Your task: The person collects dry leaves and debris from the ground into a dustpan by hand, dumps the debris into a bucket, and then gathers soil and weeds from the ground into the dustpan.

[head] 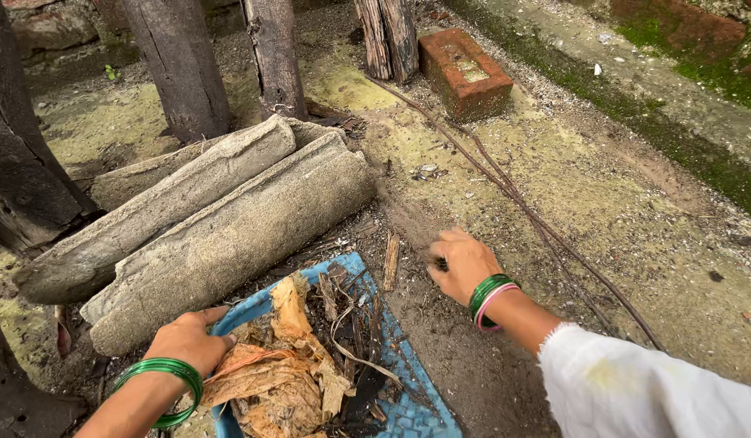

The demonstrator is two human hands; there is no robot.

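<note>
My left hand (190, 341) grips the near-left rim of a blue plastic tray (408, 410) that lies on the ground, heaped with dry orange-brown leaves (282, 377), dark twigs and scraps. My right hand (463, 264) reaches out over the dirt just right of the tray, fingers curled around a small dark bit of debris at the ground. A short piece of wood (390, 261) lies between the tray and that hand. Both wrists wear green bangles, and the right arm has a white sleeve.
Two curved grey roof tiles (229, 231) lie stacked at the left, against dark tree trunks (180, 65). A red brick (464, 73) sits at the back. Long thin sticks (537, 219) run across the mossy ground. A concrete ledge (675, 89) borders the right.
</note>
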